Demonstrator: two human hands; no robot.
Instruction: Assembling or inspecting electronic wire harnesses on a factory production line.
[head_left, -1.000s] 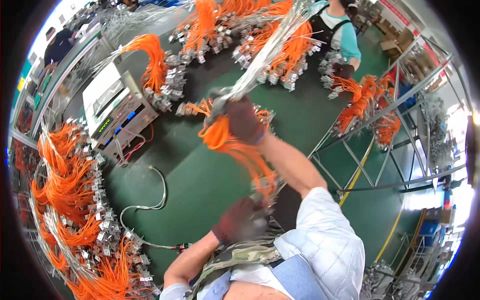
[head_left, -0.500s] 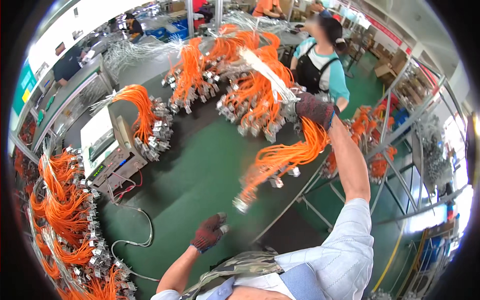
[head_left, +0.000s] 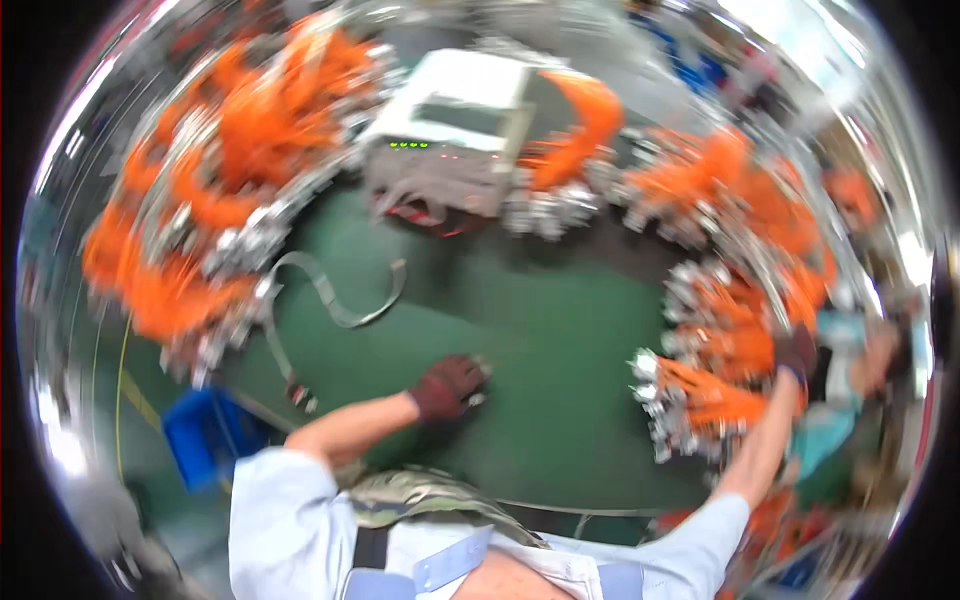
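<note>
Orange wire bundles [head_left: 715,395] on a green table [head_left: 545,330], dark maroon gloves [head_left: 447,387], blue bin [head_left: 205,437]

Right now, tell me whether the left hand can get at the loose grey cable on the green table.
Probably yes. The left hand rests flat on the green table, and only bare tabletop lies between it and the loose grey cable.

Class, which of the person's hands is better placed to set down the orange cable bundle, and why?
The right hand: it already grips the orange cable bundle over the green table. The left hand rests flat on the table, away from the bundle.
</note>
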